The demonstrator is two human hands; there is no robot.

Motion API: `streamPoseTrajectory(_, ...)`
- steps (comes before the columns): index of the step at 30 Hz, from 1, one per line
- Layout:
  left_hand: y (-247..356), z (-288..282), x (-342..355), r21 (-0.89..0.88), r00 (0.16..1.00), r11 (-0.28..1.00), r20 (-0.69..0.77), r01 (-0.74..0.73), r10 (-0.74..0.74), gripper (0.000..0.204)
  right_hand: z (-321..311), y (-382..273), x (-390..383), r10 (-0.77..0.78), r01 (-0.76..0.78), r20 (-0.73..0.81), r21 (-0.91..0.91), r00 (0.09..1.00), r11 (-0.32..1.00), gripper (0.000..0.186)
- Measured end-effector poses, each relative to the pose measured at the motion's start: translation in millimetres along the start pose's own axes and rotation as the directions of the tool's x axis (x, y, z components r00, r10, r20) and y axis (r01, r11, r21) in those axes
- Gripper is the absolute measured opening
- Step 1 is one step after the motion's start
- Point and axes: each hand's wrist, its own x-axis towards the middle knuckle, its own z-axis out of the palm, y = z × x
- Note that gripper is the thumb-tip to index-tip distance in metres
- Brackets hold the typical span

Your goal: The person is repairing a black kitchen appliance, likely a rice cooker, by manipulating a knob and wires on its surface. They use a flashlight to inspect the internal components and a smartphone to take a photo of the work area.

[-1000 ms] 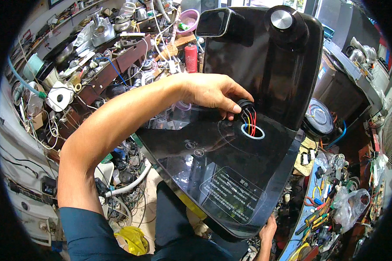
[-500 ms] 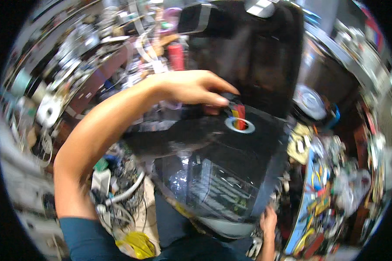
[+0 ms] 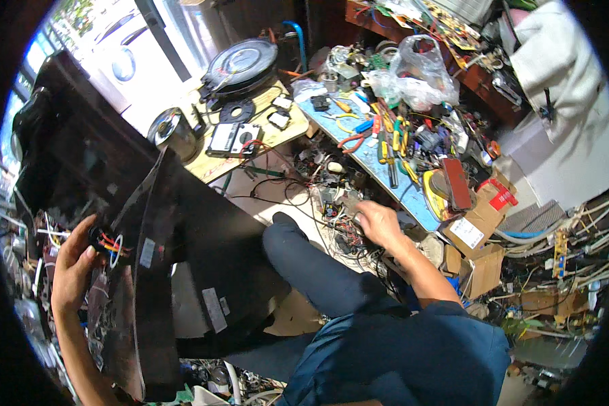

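In the head view, holding with the left hand [image 3: 73,271], at the left of the frame, a small round black fitting [image 3: 95,235], pinched between thumb and fingers. Shows red, orange and yellow wires [image 3: 107,246] trailing from it toward a pale ring [image 3: 118,251] on the black appliance [image 3: 210,230]. Finds that appliance in the left half of the frame, tilted, stretching from the upper left down to the lower left, with a pale label [image 3: 214,309] on its dark face.

Reaching with the right hand [image 3: 379,223] just right of centre, above tangled cables [image 3: 345,238] and near the blue benchtop [image 3: 419,211]. Cannot tell whether closed on something there or empty, for want of a clear sight of the fingertips.

Looks partway along. Done, judging from this moment: fitting out of the ring, wires exposed. Not yet done: fitting not seated, wires apparently not parted from it. Cannot tell from this angle how far the wires run inside.

Up toward the upper right, spread over the benchtop: pliers [image 3: 353,141], other hand tools and a clear plastic bag [image 3: 426,74]. Farther left, at upper centre, on a wooden board [image 3: 272,141]: a white-and-dark meter-like device [image 3: 237,140]. Lower, at the right: a cardboard box [image 3: 484,227].
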Motion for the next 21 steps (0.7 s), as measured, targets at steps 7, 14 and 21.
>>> streamPoseTrajectory(7,3,6,0,0.01,0.998,0.999,-0.05,0.032,-0.032,0.067,-93,94,56,0.01,-0.18,-0.501,-0.292,0.865,0.94,0.019)
streamPoseTrajectory(14,11,-2,-21,0.017,0.987,0.988,-0.057,0.152,-0.151,0.066,-136,167,134,0.564,-0.6,-0.232,-0.466,0.792,0.65,0.051)
streamPoseTrajectory(21,15,-18,8,-0.008,0.983,0.998,0.171,0.063,-0.061,0.061,-145,290,111,0.564,-0.597,-0.241,-0.515,0.79,0.615,0.079)
